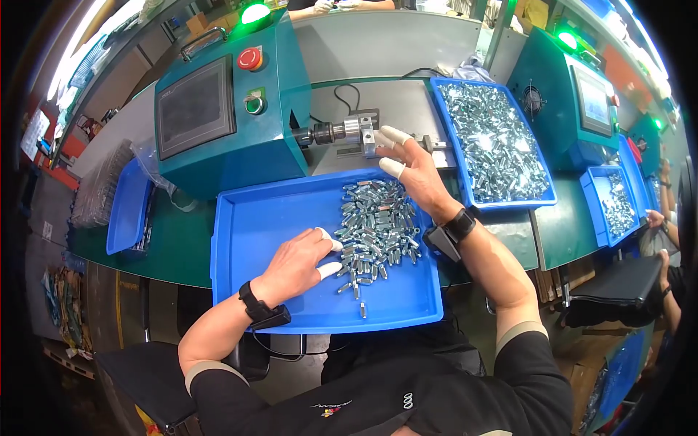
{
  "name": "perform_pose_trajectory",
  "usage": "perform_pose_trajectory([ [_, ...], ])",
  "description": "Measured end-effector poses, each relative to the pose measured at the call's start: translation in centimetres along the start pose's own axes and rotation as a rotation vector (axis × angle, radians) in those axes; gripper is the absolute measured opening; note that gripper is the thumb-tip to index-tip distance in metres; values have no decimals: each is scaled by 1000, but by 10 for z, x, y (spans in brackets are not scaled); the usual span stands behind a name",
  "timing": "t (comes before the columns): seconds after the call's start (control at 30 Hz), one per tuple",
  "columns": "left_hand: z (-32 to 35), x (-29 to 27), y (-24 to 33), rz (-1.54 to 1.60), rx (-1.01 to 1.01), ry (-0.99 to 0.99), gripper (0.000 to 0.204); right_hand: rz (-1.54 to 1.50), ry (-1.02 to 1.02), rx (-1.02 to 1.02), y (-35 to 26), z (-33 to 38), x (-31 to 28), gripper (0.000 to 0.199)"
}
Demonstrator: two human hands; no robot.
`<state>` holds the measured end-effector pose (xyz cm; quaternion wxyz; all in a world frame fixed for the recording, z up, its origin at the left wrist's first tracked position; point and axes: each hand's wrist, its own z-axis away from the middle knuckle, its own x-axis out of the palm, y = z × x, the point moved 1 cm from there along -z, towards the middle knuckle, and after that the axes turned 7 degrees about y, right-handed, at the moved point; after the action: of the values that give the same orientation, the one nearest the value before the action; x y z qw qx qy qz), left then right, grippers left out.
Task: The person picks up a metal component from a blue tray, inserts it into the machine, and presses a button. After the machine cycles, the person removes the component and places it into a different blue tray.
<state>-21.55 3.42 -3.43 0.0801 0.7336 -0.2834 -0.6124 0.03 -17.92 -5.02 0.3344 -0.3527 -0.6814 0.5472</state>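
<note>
My left hand (297,261), with white finger cots, reaches to the left edge of a pile of small silvery metal sleeves (378,221). Its thumb and forefinger are apart, and I see nothing held between them. The pile lies in the right half of a shallow blue tray (273,196). My right hand (418,174) is beside a metal clamping fixture (366,134) in front of the machine's chuck (326,133). White cots cover its thumb and some fingers, which are stretched and apart. The fingertips are at the fixture, and whether they touch it I cannot tell.
A teal machine (283,65) with a dark screen and red stop button stands behind the tray. To the right, a blue tray (465,196) is full of similar metal parts. Another teal machine (552,116) and other people's hands are farther right. An empty-looking blue tray (127,207) is left.
</note>
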Motion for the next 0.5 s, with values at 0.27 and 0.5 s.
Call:
perform_pose_trajectory([
  [0.27, -3, 1, 2, 48, -36, 68, 41, -23, 119, -6, 11, -4, 0, 66],
  [0.5, -6, 6, -4, -25, 7, 89, 44, 341, 361, -54, -16, -14, -4, 68],
])
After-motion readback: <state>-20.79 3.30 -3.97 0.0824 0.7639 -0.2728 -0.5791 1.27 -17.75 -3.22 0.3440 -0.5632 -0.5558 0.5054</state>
